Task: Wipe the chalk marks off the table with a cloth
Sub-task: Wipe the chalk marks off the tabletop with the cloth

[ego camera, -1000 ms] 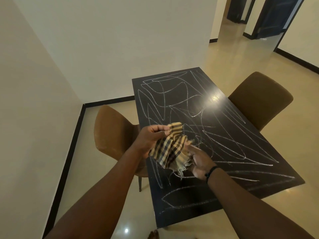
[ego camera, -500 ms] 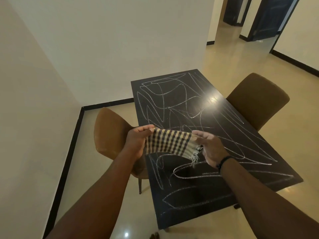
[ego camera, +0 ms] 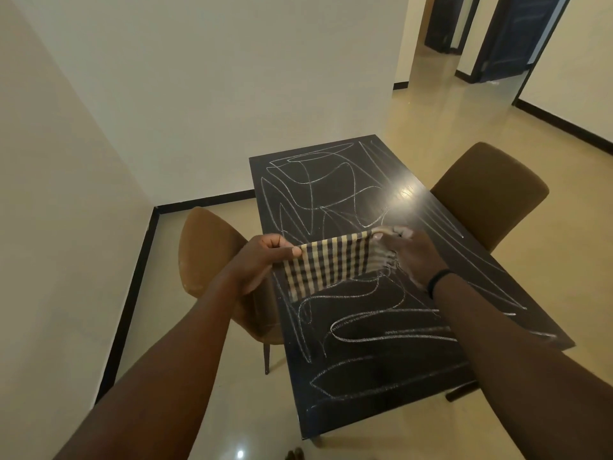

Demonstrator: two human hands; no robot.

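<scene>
Now the checked black-and-cream cloth (ego camera: 326, 263) hangs stretched above the chalk-scribbled black surface (ego camera: 381, 353), long axis left to right, fringe rightward. Left hand (ego camera: 262, 260) and right hand (ego camera: 409, 252) fingers pinch its ends; it is flatter, more spread than before.

The table (ego camera: 414, 207) is dark and glossy, scrawled with powdery white chalk marks (ego camera: 381, 333). The cloth (ego camera: 328, 267) is woven check with a frayed fringe. Chairs (ego camera: 491, 190) look matt, upholstered; floor (ego camera: 464, 104) polished.
</scene>
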